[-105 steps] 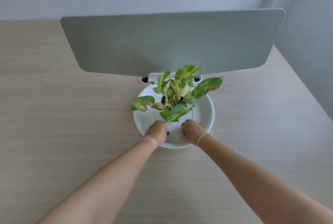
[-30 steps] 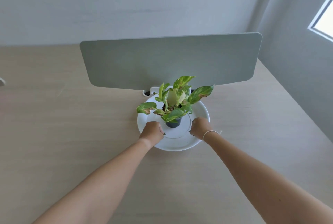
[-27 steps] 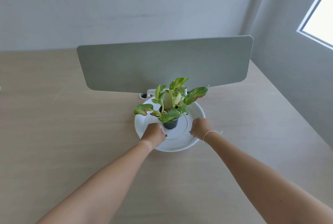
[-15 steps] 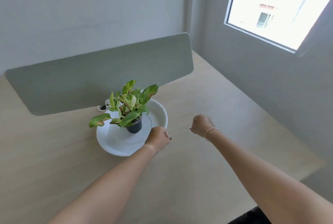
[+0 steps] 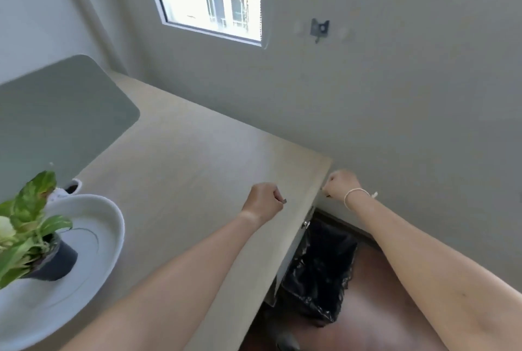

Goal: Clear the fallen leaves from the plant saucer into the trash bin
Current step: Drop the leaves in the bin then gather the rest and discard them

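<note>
Head view: left hand [image 5: 264,200], right hand [image 5: 340,184] fisted on leaf scraps; carry over trash bin [image 5: 319,268], then unclench.

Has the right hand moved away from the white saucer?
Yes. The right hand, closed, was at the white saucer; now it's past the desk edge, above the trash bin.

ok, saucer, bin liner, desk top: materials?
Saucer: glossy white, likely glazed ceramic or plastic; soft sheen on its rim. Bin liner: thin black plastic film, crinkled and shiny. Desk top: matte pale wood-grain, probably laminate.
</note>
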Action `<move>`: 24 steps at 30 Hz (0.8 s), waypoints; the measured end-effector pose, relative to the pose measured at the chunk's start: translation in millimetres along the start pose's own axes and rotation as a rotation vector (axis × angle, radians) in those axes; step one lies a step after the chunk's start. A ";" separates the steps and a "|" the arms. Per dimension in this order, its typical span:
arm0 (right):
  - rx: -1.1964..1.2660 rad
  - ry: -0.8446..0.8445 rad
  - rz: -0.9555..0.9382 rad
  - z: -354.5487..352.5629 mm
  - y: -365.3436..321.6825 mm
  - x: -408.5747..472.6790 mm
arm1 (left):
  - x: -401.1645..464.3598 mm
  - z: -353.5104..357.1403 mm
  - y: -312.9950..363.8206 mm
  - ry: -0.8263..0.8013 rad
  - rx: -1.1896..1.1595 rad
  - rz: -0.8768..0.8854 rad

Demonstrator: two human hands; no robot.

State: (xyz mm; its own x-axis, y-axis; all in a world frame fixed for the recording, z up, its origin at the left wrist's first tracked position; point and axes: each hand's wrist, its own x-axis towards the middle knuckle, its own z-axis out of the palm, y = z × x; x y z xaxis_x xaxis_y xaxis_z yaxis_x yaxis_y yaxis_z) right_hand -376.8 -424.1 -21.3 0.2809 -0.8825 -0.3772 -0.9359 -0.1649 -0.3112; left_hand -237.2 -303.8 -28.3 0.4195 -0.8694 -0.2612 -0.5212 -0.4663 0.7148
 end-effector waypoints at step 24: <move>0.588 0.038 0.321 72.6 144.7 -1.5 | 44.6 139.9 40.7 -0.443 0.222 0.145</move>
State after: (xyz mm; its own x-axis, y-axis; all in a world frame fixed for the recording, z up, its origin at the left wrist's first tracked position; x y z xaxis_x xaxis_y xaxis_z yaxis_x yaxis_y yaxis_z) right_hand -497.3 -414.6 -129.1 -0.0099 -0.8641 -0.5032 -0.6970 0.3667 -0.6162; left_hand -343.6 -384.4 -101.6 0.0014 -0.8911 -0.4539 -0.7157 -0.3179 0.6218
